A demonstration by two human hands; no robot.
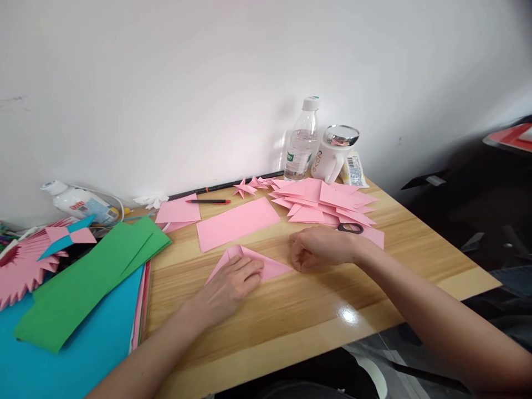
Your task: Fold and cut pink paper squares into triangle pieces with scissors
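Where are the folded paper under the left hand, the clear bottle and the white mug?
Folded paper [273, 269], head view: right part.
Clear bottle [302, 144], head view: body.
White mug [326, 157], head view: side.

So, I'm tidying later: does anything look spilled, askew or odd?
The white plastic bottle with a white cap lies tipped over by the wall at the left, odd since the clear plastic water bottle stands upright. No spill shows. The folded pink paper under the left hand looks undamaged.
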